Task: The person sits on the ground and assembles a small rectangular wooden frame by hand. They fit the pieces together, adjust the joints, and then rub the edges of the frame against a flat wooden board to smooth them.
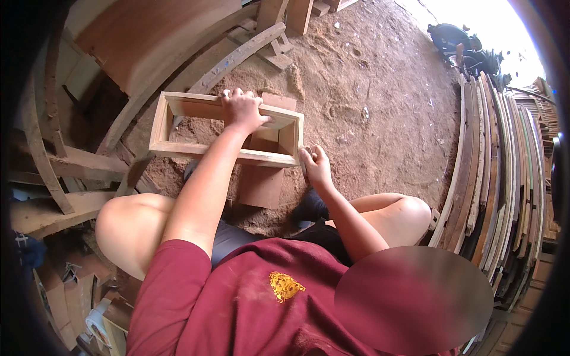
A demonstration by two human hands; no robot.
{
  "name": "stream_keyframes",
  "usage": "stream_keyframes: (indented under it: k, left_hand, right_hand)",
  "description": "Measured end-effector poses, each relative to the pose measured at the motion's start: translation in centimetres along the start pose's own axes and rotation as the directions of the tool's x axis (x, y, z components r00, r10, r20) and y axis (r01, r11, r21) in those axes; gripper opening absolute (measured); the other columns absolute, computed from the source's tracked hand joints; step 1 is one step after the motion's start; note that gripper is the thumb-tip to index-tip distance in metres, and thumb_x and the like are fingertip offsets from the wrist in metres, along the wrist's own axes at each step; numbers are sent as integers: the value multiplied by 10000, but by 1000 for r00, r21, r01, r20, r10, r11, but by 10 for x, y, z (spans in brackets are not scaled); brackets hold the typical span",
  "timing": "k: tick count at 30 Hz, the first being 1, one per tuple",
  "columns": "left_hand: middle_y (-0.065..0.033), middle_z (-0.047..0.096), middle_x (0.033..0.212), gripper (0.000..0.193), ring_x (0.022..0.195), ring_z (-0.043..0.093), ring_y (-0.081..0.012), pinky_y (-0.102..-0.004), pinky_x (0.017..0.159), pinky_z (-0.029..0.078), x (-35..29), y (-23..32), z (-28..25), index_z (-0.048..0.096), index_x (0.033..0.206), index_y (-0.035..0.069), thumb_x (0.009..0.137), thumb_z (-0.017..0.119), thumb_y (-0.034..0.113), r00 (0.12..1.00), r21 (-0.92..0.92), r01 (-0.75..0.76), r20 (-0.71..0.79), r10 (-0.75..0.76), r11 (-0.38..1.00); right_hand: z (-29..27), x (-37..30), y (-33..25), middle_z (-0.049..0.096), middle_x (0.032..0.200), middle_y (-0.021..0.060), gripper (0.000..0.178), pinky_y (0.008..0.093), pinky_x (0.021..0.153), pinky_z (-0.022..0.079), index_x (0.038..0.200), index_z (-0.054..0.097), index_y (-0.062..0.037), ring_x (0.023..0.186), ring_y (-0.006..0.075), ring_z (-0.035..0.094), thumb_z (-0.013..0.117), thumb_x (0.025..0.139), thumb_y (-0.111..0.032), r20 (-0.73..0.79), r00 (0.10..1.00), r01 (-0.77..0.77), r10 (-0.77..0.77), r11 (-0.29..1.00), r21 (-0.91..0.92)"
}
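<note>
An open rectangular wooden frame (172, 127), pale and unfinished, stands on a flat brown board (261, 187) over the sawdust floor in front of my knees. My left hand (242, 110) grips the frame's far rail from above, fingers curled over its edge. My right hand (314, 166) presses a small folded pale pad, probably sandpaper, against the frame's near right corner. Both forearms reach forward from the lower edge.
Curved wooden planks and beams (237, 56) lie to the left and behind the frame. A tall stack of boards (499, 178) stands on edge at the right. Sawdust-covered dirt floor (380, 89) spreads beyond the frame. Dark objects (457, 41) sit far back right.
</note>
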State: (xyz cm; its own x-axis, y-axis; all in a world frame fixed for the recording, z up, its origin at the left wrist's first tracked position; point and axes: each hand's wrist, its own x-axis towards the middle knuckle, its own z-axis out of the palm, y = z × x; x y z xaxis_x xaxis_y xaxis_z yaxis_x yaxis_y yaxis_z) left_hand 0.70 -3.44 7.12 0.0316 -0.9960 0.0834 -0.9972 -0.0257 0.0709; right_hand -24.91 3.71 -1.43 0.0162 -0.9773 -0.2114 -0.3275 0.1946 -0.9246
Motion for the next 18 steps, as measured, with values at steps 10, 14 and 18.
stream_keyframes:
  k: [10, 14, 18]
  left_hand:
    - [24, 711, 1088, 498, 1190, 567, -224, -564, 1128, 320, -1, -1, 1, 792, 992, 255, 666, 819, 631, 999, -10, 16, 31, -16, 1000]
    - [25, 709, 1098, 500, 1178, 567, -227, -556, 1125, 303, -1, 0, -1, 793, 1000, 257, 664, 822, 626, 999, 7, 38, 37, -38, 999]
    - [27, 710, 1108, 495, 1187, 564, -231, -571, 1136, 293, 4, 2, 0, 794, 1013, 268, 666, 824, 619, 1000, -37, 16, 23, -15, 999]
  right_hand:
    - [-1, -9, -28, 552, 716, -22, 207, 268, 565, 383, 911, 570, -44, 655, 52, 451, 670, 1011, -195, 47, 999, 21, -21, 1000, 6]
    - [-2, -1, -27, 566, 719, -1, 200, 277, 562, 393, 928, 574, -41, 651, 62, 468, 666, 1009, -198, 42, 999, 33, -31, 998, -47]
    - [-2, 14, 6, 613, 740, 55, 233, 303, 575, 438, 1010, 607, -26, 661, 101, 538, 685, 990, -245, 11, 999, 34, -35, 999, 17]
